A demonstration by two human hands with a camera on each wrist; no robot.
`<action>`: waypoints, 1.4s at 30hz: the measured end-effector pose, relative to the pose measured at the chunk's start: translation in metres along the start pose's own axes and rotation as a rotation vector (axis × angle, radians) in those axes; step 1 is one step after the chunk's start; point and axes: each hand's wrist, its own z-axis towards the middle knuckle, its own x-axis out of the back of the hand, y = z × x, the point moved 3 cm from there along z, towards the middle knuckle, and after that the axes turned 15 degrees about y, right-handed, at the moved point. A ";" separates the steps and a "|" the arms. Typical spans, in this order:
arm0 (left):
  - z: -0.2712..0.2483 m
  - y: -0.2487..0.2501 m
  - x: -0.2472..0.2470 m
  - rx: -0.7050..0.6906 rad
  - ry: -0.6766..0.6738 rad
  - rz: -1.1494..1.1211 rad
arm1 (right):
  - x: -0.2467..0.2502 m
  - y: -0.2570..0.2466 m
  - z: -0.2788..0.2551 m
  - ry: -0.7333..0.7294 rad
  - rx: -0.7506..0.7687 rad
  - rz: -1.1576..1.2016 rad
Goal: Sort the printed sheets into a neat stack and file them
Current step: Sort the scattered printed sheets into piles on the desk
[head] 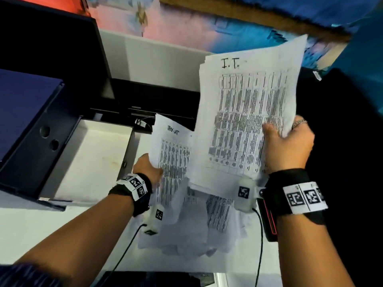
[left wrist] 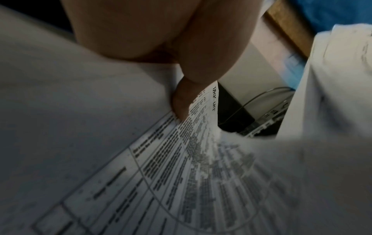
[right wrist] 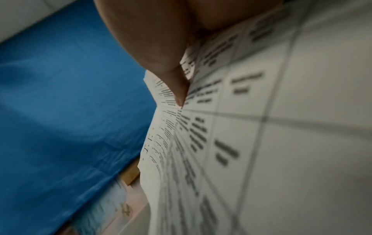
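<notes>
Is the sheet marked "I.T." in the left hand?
No, the right hand grips the stack topped by the I.T. sheet; the left hand holds another sheet.

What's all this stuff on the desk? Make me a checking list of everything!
Surface: white desk.
Job's things: I.T. stack held up; task list sheet lifted; loose sheets lying in a heap; open blue box file at left.
Clutter: nothing seen.
Hands: left hand pinches the sheet; right hand grips the stack.
Cables: black wrist cables over the desk.
Surroundings: dark monitor, blue cloth.
</notes>
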 end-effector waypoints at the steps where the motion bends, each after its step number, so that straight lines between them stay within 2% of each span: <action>1: 0.002 -0.006 -0.006 0.015 -0.011 -0.010 | -0.007 0.011 -0.002 -0.020 -0.052 0.024; 5: 0.008 -0.019 -0.014 0.065 -0.077 -0.065 | -0.051 0.074 -0.040 -0.185 -0.323 0.053; 11: 0.002 -0.018 -0.008 0.189 -0.069 -0.124 | -0.102 0.146 -0.095 -0.411 -0.538 -0.107; 14: -0.004 -0.015 -0.012 0.229 -0.111 -0.175 | -0.117 0.147 -0.113 -0.563 -0.512 -0.193; 16: -0.004 -0.016 -0.014 0.262 -0.125 -0.168 | -0.124 0.138 -0.117 -0.625 -0.504 -0.146; 19: 0.002 -0.017 -0.010 0.288 -0.109 -0.217 | -0.121 0.122 -0.107 -0.560 -0.625 0.131; 24: 0.011 -0.024 -0.006 0.462 -0.099 -0.449 | -0.097 0.097 -0.073 -0.443 -0.793 0.546; 25: 0.013 -0.024 -0.005 0.463 -0.099 -0.497 | -0.094 0.100 -0.066 -0.430 -0.795 0.568; 27: 0.013 -0.022 -0.002 0.494 -0.120 -0.577 | -0.093 0.110 -0.064 -0.438 -0.679 0.347; 29: 0.012 -0.021 -0.004 0.473 -0.174 -0.564 | -0.099 0.122 -0.076 -0.460 -0.517 0.026; 31: 0.007 -0.016 -0.006 0.454 -0.251 -0.507 | -0.113 0.136 -0.097 -0.522 -0.470 -0.129; 33: 0.003 -0.016 -0.012 0.396 -0.298 -0.376 | -0.127 0.139 -0.122 -0.653 -0.361 -0.321; 35: 0.002 -0.022 -0.018 0.265 -0.293 -0.152 | -0.137 0.140 -0.147 -0.777 -0.180 -0.546; 37: 0.001 -0.024 -0.024 0.109 -0.195 0.028 | -0.142 0.136 -0.162 -0.832 -0.097 -0.621; 39: -0.002 -0.019 -0.021 0.044 -0.061 -0.074 | -0.140 0.136 -0.163 -0.836 -0.148 -0.579; 42: -0.004 -0.002 0.008 -0.033 -0.004 -0.330 | -0.124 0.136 -0.142 -0.721 -0.385 -0.343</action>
